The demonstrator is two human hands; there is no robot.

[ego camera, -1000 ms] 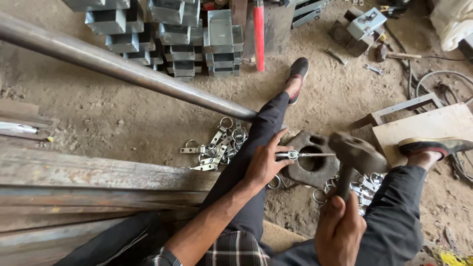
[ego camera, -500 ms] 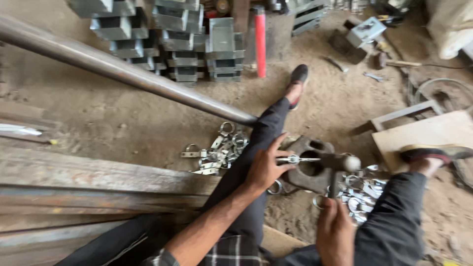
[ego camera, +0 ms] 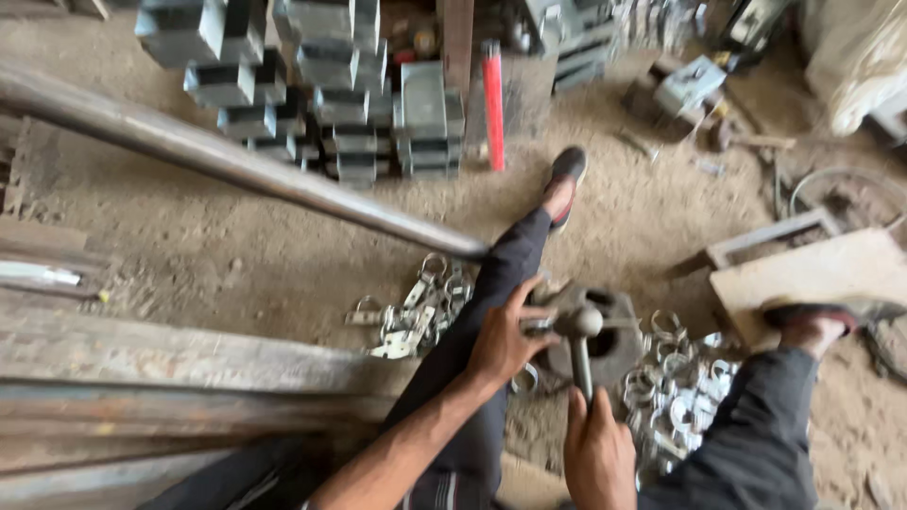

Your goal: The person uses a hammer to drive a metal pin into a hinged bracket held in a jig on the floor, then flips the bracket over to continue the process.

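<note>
I sit on the ground with my legs spread. My right hand (ego camera: pixel 597 453) grips the handle of a hammer (ego camera: pixel 579 331), whose head is down on a dark metal block (ego camera: pixel 609 345) between my legs. My left hand (ego camera: pixel 503 335) pinches a small shiny metal piece (ego camera: pixel 537 324) and holds it on the block under the hammer head. A heap of shiny metal clamps (ego camera: pixel 675 397) lies to the right of the block. A smaller heap of clamps (ego camera: pixel 416 307) lies left of my left leg.
A long steel pipe (ego camera: pixel 236 165) runs diagonally from the upper left down to my left knee. Stacked grey metal boxes (ego camera: pixel 321 85) and a red rod (ego camera: pixel 493 104) stand at the back. Rusty beams (ego camera: pixel 170 378) lie at left, a wooden board (ego camera: pixel 812 274) at right.
The hammer has come down from a raised position onto the piece on the block. My left hand has stayed in place holding the piece.
</note>
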